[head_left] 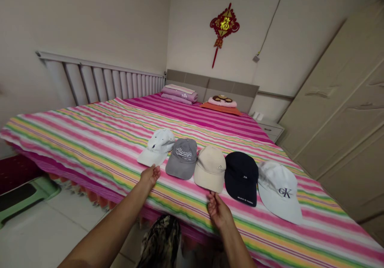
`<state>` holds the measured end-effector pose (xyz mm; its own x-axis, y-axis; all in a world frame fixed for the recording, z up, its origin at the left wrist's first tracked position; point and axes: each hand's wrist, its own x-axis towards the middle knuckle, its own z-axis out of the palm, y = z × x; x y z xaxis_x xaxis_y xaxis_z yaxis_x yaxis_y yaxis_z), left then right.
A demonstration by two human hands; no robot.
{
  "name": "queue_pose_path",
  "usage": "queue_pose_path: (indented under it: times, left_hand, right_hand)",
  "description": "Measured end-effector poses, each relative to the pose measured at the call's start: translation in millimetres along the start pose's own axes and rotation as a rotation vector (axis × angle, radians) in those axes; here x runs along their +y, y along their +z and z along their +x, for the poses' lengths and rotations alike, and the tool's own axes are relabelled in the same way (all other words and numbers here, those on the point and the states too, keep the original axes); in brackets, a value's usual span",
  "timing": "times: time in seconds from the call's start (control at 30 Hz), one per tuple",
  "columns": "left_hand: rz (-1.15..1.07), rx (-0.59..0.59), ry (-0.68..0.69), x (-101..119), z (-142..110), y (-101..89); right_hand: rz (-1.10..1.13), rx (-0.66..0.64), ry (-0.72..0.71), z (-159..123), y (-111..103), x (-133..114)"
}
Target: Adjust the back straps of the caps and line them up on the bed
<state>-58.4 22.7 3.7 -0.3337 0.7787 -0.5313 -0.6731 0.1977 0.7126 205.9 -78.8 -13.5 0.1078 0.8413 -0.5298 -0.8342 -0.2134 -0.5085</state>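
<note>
In a pale-walled bedroom, a striped bed cover (99,128) fills the middle of the frame. Five caps lie in a row from centre to lower right: white with a small emblem (157,146), grey (181,160), beige (210,168), dark (241,176) and white with large letters (280,190). Their brims point towards the person, which probably keeps the fronts readable; the close spacing seems to keep the row compact. The left hand (151,175) is at the first cap's brim, the right hand (220,211) at the beige cap's, fingers loosely curled, perhaps to steady or nudge the edges; I cannot tell whether either grips. Beyond, folded bedding (180,94) lies near the headboard (220,90); a green stool (45,188) stands lower left, a red ornament (224,25) hangs upper centre.
</note>
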Motion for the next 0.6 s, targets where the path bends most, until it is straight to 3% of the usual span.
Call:
queue_pose_path:
  times: [0.4, 0.6]
  left_hand:
    - [0.091, -0.090, 0.130, -11.7, -2.7, -5.3]
    - [0.108, -0.122, 0.167, -28.1, -23.0, -16.2]
  right_hand:
    - [-0.038, 0.004, -0.033, -5.7, -11.9, 10.4]
    - [-0.114, -0.015, -0.097, -11.6, -21.3, 20.1]
